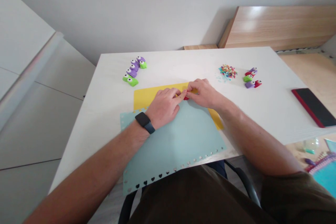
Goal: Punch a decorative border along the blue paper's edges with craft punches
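Note:
A small red lump of modelling clay [186, 98], mostly covered by fingers, lies at the upper part of a light blue sheet [173, 147]. My left hand [166, 106], with a dark watch on its wrist, reaches it with a stretched index finger while the other fingers curl. From the other side, my right hand [202, 92] pinches at the same red lump with thumb and index finger. The fingertips of both hands meet there. Under the blue sheet, which has small cutouts along its edges, a yellow sheet [144, 98] sticks out at the back and right.
Purple and green clay figures with round eyes [132, 71] stand at the back left. A pile of colourful bits [228, 71] lies at the back right, beside more eyed figures [252, 78]. A black slab with a red edge [315, 106] rests near the table's right edge.

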### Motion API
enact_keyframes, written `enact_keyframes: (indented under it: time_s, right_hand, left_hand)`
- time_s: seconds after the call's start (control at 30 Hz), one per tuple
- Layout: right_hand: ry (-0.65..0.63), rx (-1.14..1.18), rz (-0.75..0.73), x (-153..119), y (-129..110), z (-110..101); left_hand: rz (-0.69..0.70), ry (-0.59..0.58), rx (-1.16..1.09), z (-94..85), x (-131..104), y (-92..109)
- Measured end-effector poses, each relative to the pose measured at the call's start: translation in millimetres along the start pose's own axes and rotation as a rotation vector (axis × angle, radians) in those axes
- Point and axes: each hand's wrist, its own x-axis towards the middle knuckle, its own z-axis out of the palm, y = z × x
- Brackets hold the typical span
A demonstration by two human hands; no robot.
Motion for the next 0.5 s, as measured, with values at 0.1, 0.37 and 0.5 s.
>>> enact_keyframes:
  time_s: [0.1,0.37,0.5]
  right_hand:
    - [0.007,0.007,-0.011,1.1,1.3,0.8]
    - [0.006,0.042,-0.003,1.3,1.9,0.7]
    - [0.006,0.038,-0.029,-0.4,1.4,-0.5]
  left_hand:
    - [-0.002,-0.001,0.007,-1.0,0.9,1.4]
    - [-0.035,0.051,-0.054,2.2,0.2,1.9]
    - [-0.045,0.092,-0.112,5.1,-1.3,1.9]
